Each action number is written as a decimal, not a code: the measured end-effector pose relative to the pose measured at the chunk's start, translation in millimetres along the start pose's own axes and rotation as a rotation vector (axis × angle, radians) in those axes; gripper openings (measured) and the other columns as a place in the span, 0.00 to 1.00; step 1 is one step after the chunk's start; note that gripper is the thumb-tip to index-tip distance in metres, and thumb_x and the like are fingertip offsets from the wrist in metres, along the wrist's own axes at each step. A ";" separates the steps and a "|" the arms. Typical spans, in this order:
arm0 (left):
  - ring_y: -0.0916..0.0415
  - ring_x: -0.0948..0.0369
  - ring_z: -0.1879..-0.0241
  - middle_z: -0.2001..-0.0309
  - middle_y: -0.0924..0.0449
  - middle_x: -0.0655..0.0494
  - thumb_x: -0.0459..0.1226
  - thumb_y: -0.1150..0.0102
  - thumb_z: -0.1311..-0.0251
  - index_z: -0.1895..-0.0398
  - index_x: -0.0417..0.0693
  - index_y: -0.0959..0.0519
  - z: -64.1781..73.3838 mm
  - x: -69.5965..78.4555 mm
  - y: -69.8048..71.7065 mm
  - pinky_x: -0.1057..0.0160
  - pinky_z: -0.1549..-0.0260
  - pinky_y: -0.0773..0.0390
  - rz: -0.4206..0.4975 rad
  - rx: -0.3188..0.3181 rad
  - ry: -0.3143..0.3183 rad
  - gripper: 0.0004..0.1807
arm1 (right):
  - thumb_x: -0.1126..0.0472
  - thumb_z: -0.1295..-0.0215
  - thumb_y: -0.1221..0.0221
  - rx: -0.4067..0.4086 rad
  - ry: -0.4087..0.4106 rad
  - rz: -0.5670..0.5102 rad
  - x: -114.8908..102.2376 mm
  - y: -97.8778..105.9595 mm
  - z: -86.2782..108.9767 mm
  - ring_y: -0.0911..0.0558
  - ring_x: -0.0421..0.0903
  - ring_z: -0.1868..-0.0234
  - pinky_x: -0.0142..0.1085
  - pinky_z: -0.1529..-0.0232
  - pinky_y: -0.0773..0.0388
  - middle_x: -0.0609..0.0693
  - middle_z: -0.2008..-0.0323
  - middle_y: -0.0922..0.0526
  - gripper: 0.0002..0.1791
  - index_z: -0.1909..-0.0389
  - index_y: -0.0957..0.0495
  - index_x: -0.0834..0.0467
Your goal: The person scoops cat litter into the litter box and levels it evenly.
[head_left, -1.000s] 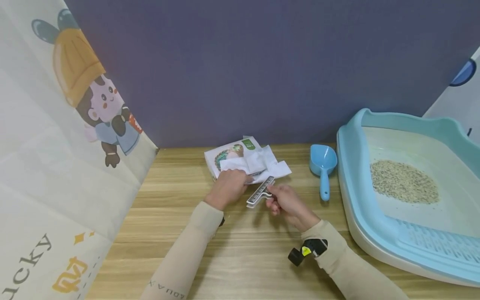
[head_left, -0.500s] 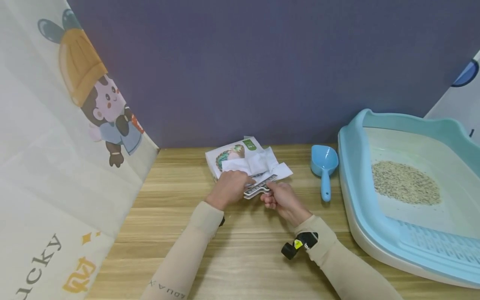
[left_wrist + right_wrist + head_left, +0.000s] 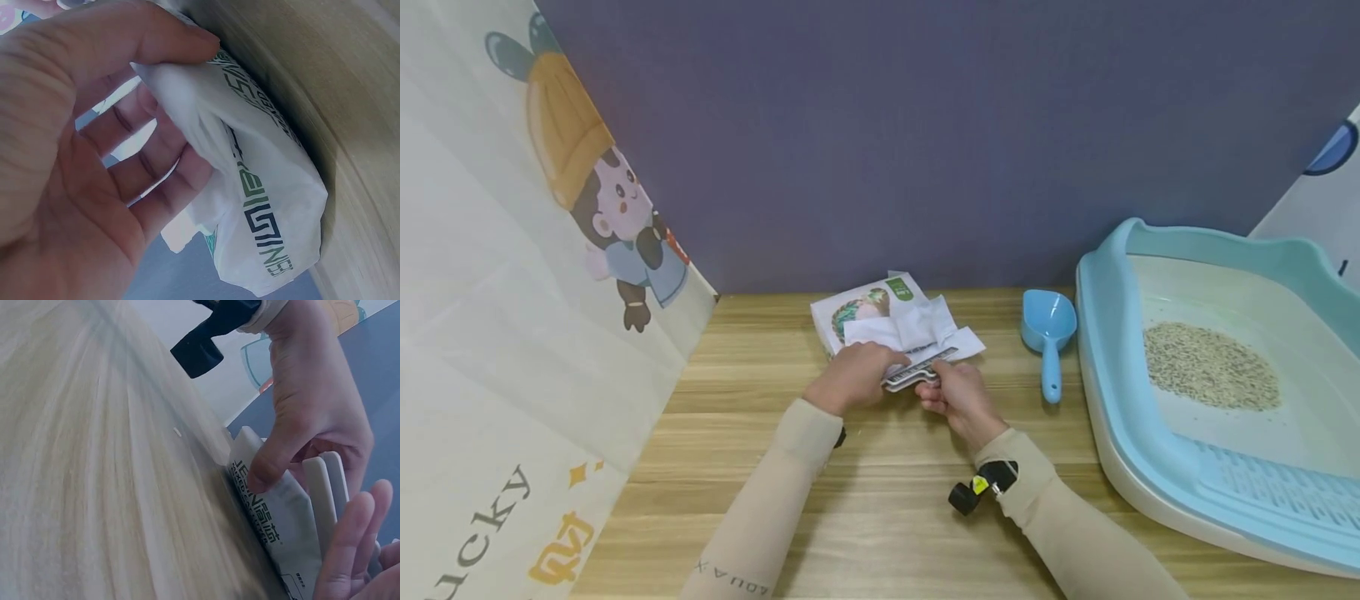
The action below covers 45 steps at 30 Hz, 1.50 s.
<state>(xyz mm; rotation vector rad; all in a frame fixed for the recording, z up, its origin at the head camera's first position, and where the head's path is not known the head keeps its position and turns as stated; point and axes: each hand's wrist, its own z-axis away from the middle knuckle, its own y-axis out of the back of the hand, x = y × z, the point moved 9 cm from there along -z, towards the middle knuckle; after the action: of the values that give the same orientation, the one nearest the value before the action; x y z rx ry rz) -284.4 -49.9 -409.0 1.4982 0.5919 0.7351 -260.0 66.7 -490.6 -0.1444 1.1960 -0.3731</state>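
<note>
A white printed bag with green and black lettering lies against the back wall, its top folded over. My left hand pinches the bag's edge between thumb and fingers; in the left wrist view the bag bunches at the fingertips. With thumb and fingers, my right hand grips a sealing clip printed with piano keys. The clip lies along the near edge of the folded bag, close to my left fingers. Seen from the right wrist, the two pale bars of the clip stand at the bag's edge.
A blue scoop lies to the right of the bag, handle toward me. Beyond it stands a large blue and white litter box with a patch of litter inside. A dark wall panel rises behind the wooden tabletop.
My right hand has moved left with the clip, which has turned flatter and gone from the bag's lower right onto its near edge. The left hand stays at the bag.
</note>
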 end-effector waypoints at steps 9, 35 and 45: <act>0.17 0.54 0.56 0.48 0.14 0.54 0.27 0.30 0.51 0.36 0.57 0.21 -0.7 0.6 -1.6 0.54 0.53 0.18 -0.038 0.024 0.019 0.35 | 0.64 0.26 0.54 0.069 0.050 0.003 -0.5 0.9 -3.6 0.21 0.35 0.88 0.29 0.84 0.22 0.47 0.89 0.21 0.07 0.66 0.35 0.61; 0.21 0.56 0.64 0.51 0.17 0.54 0.29 0.36 0.40 0.35 0.65 0.21 1.1 16.5 1.2 0.56 0.64 0.19 -0.066 0.123 -0.033 0.30 | 0.58 0.23 0.52 0.104 0.039 -0.048 5.7 10.5 -17.4 0.21 0.34 0.88 0.28 0.83 0.22 0.45 0.87 0.19 0.08 0.60 0.35 0.60; 0.20 0.59 0.59 0.52 0.16 0.55 0.34 0.35 0.38 0.36 0.65 0.20 -1.0 16.2 -2.0 0.58 0.60 0.18 -0.052 0.109 -0.038 0.27 | 0.51 0.20 0.53 -0.038 -0.018 0.059 4.6 7.6 -21.7 0.28 0.32 0.86 0.25 0.83 0.28 0.42 0.84 0.23 0.17 0.59 0.27 0.61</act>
<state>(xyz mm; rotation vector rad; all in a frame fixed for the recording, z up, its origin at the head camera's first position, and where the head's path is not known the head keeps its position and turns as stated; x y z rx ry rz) -274.3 -37.0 -409.5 1.5875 0.6483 0.6419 -277.1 74.0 -504.9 -0.1451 1.1876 -0.2967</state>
